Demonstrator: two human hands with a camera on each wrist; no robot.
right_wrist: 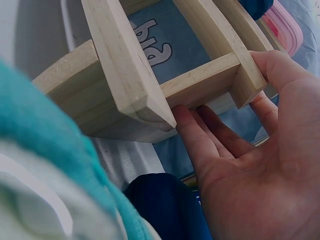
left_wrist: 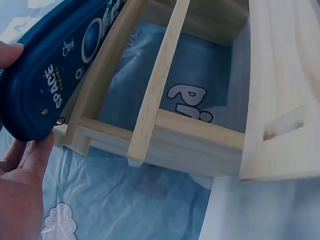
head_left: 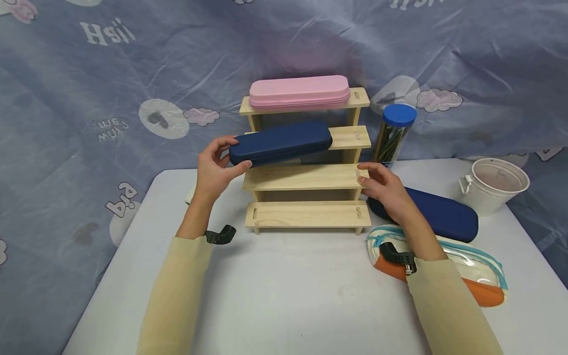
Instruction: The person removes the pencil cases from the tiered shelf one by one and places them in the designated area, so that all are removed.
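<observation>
My left hand (head_left: 214, 170) grips the left end of a dark blue pencil case (head_left: 281, 142), thumb at the front and fingers behind. The case lies tilted across the second-highest tier of a stepped wooden rack (head_left: 306, 178), its left end nearer me. White "SPACE TRAVEL" lettering shows on the case (left_wrist: 52, 85) in the left wrist view. My right hand (head_left: 387, 190) holds the right end of the rack's third tier down, its fingers bent around the board's edge and side panel (right_wrist: 205, 80). A pink pencil case (head_left: 299, 92) rests on the top tier.
To the rack's right stands a clear jar with a blue lid (head_left: 399, 116), holding thin sticks. A second dark blue case (head_left: 443, 214) and a clear-and-orange zip pouch (head_left: 483, 291) lie beneath and beside my right forearm. A white bucket (head_left: 488, 197) sits at the table's right.
</observation>
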